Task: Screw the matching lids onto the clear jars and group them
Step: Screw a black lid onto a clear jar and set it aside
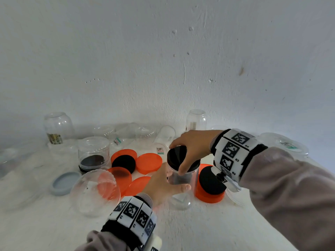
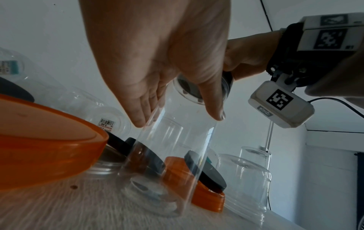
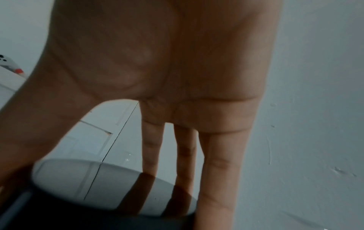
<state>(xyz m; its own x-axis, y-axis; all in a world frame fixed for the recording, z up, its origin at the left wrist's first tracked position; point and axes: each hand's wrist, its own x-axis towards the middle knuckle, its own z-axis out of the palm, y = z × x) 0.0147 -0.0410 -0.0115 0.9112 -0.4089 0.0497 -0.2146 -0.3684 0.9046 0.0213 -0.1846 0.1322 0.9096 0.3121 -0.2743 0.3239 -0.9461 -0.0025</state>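
Observation:
A tall clear jar (image 1: 183, 177) stands upright in the middle of the white table. My left hand (image 1: 163, 184) grips its wall, fingers on one side and thumb on the other, as the left wrist view shows on the jar (image 2: 173, 155). A black lid (image 1: 176, 157) sits tilted on the jar's mouth. My right hand (image 1: 192, 147) holds this lid from above, thumb in front and fingers behind. In the right wrist view my fingers (image 3: 216, 155) curl over the glossy lid (image 3: 98, 194).
Orange lids (image 1: 148, 163) and loose black lids (image 1: 123, 163) lie left of the jar; another black lid (image 1: 211, 183) rests on an orange lid (image 1: 208, 197) to its right. A grey lid (image 1: 64, 182), a toppled clear jar (image 1: 94, 192) and several clear jars (image 1: 58, 127) stand near the wall.

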